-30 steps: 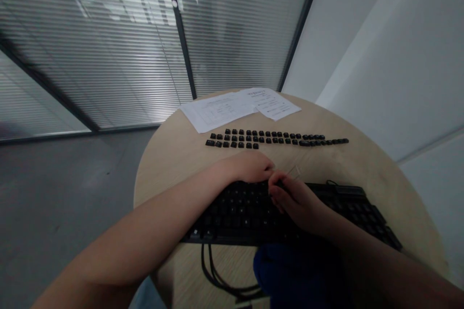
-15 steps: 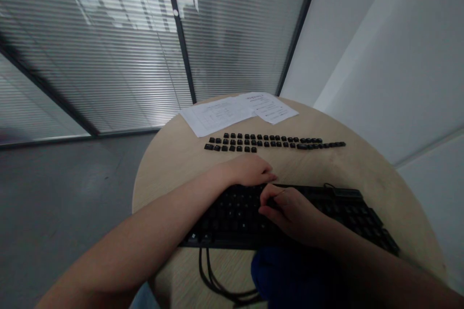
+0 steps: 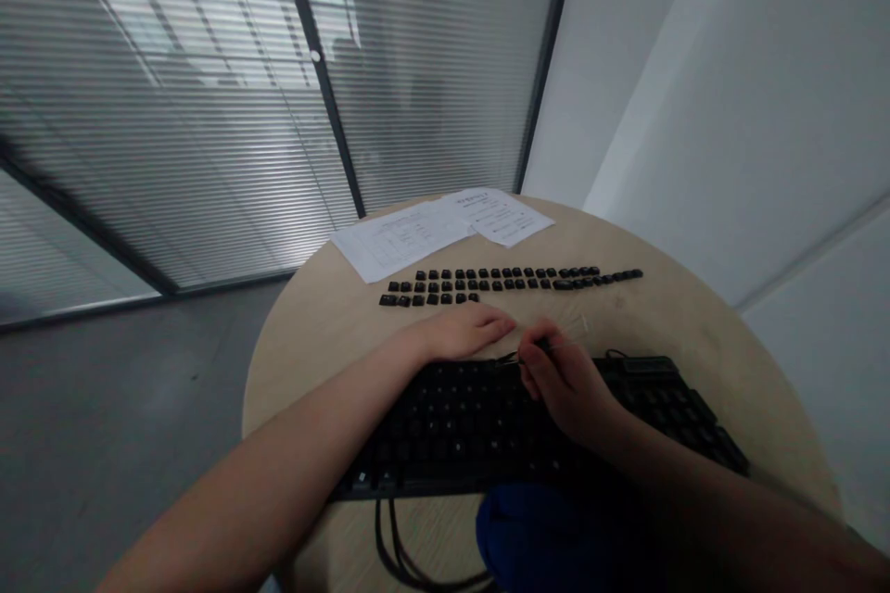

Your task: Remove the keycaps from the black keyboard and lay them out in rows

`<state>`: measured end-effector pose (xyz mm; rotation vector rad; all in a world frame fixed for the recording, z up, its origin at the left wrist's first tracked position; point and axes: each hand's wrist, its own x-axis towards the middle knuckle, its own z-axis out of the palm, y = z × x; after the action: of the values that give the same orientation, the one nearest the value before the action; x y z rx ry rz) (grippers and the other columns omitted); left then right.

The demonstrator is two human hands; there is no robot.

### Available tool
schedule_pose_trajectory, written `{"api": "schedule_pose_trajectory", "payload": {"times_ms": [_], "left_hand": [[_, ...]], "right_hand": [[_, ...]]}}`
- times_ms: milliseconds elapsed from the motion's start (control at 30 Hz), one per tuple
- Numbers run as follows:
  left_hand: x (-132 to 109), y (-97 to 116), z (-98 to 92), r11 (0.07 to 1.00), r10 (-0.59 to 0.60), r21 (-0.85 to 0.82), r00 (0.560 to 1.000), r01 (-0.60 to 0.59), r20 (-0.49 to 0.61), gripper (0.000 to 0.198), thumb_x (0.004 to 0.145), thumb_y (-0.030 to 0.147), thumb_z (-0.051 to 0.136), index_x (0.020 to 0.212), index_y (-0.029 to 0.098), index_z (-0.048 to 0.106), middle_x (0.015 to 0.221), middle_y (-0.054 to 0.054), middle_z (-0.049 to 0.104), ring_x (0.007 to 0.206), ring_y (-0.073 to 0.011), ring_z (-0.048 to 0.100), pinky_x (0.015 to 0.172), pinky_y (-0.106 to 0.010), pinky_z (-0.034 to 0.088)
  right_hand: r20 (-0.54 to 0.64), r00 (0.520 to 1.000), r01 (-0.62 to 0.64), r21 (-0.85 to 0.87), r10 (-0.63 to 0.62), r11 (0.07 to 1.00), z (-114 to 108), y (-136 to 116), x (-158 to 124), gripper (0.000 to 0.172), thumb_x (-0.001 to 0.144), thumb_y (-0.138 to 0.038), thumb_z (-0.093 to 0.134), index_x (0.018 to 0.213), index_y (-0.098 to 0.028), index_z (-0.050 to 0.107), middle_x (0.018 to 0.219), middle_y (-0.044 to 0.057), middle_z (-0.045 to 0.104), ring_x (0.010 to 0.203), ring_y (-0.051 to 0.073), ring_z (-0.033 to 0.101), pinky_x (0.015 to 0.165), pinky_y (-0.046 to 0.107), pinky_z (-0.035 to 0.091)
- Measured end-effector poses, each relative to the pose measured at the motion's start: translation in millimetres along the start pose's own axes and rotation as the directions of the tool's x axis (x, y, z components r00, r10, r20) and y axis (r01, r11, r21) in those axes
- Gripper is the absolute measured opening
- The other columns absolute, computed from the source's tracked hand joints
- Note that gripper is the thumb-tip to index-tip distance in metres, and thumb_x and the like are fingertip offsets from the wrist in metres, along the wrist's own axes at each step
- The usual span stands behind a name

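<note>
Head view: the black keyboard [image 3: 435, 440] lies across the table [image 3: 298, 334], rows of loose keycaps [image 3: 459, 285] beyond it that a careless sweep could scatter. My left hand [image 3: 465, 332] rests palm down at its far edge, loosely extended, no grip showing; poor bracing might let it slide. My right hand [image 3: 560, 380] pinches a thin wire tool [image 3: 582, 326]; a crooked pull could slip.
</note>
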<state>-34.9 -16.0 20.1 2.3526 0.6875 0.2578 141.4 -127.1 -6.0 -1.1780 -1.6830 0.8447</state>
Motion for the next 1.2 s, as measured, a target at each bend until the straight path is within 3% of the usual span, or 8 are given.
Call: {"api": "schedule_pose_trajectory", "payload": {"times_ms": [167,267,533,767,900,1000,1100,1200], "left_hand": [[-2,2,-4.4,0.933,-0.027,-0.359,1.0,0.024,-0.002,0.026,0.096,0.042,0.055,0.089,0.018,0.062,0.071,0.003,0.056,0.06,-0.0114,0.049,0.055,-0.024,0.039],[-5,3,-5.3,0.901,-0.023,-0.432,0.999,0.032,0.025,0.026,0.086,0.039,0.069,0.1,0.018,0.066,0.075,0.003,0.059,0.063,-0.0115,0.052,0.055,-0.023,0.039],[-7,8,-10.1,0.963,-0.055,-0.27,0.99,0.018,-0.131,0.025,0.079,0.034,0.077,0.098,0.019,0.073,0.079,0.001,0.065,0.072,-0.0131,0.058,0.064,-0.026,0.042],[-6,3,-13.9,0.968,-0.037,-0.25,0.982,-0.011,-0.186,0.017,0.076,0.025,0.073,0.091,0.018,0.07,0.072,0.004,0.056,0.067,-0.0109,0.051,0.062,-0.024,0.041],[-9,-6,-28.4,0.961,-0.042,-0.275,0.976,-0.018,-0.212,0.022,0.077,0.025,0.069,0.098,0.018,0.071,0.067,0.006,0.05,0.064,-0.0102,0.047,0.063,-0.024,0.041],[-12,-8,-47.9,0.972,-0.073,-0.235,0.949,-0.001,-0.306,0.03,0.079,0.03,0.07,0.106,0.017,0.072,0.072,0.004,0.056,0.068,-0.0116,0.051,0.067,-0.026,0.045],[-8,-9,-63.4,0.989,-0.109,-0.14,0.904,0.056,-0.413,0.035,0.079,0.035,0.071,0.109,0.018,0.073,0.082,0.0,0.065,0.072,-0.0136,0.056,0.067,-0.027,0.046],[7,-13,-64.6,0.988,-0.148,-0.021,0.898,0.153,-0.415,0.032,0.08,0.036,0.071,0.107,0.018,0.076,0.085,-0.002,0.07,0.074,-0.0151,0.06,0.069,-0.028,0.049]], "right_hand": [[-0.021,1.0,0.015,-0.155,-0.018,0.988,-14,-14,9,0.02,0.102,-0.035,0.048,0.086,-0.024,0.051,0.059,-0.004,0.053,0.053,0.015,0.053,0.053,0.027,0.04],[-0.073,0.997,0.003,-0.222,-0.02,0.975,-25,-19,15,0.02,0.1,-0.037,0.049,0.086,-0.024,0.053,0.063,-0.001,0.058,0.056,0.016,0.055,0.054,0.028,0.04],[-0.12,0.991,0.033,-0.263,-0.067,0.964,-33,-25,17,0.017,0.098,-0.035,0.049,0.086,-0.023,0.054,0.068,0.001,0.061,0.058,0.017,0.056,0.057,0.029,0.041],[-0.106,0.993,0.015,-0.27,-0.045,0.963,-33,-21,24,0.016,0.099,-0.033,0.051,0.087,-0.023,0.055,0.069,0.0,0.063,0.061,0.018,0.058,0.061,0.029,0.042],[-0.153,0.988,-0.034,-0.252,-0.006,0.967,-33,-11,29,0.015,0.1,-0.033,0.05,0.091,-0.022,0.055,0.071,0.0,0.062,0.062,0.018,0.058,0.062,0.03,0.04],[-0.176,0.984,-0.054,-0.253,0.009,0.966,-30,-5,32,0.015,0.101,-0.033,0.051,0.092,-0.022,0.055,0.071,0.0,0.063,0.066,0.019,0.061,0.064,0.03,0.04],[-0.115,0.992,0.009,-0.273,-0.042,0.962,-23,-1,31,0.013,0.101,-0.03,0.053,0.092,-0.022,0.056,0.074,0.001,0.066,0.072,0.02,0.064,0.069,0.031,0.04],[0.012,0.995,0.099,-0.26,-0.099,0.96,-15,3,28,0.012,0.101,-0.028,0.054,0.092,-0.022,0.057,0.073,0.001,0.065,0.073,0.02,0.064,0.069,0.031,0.04]]}}
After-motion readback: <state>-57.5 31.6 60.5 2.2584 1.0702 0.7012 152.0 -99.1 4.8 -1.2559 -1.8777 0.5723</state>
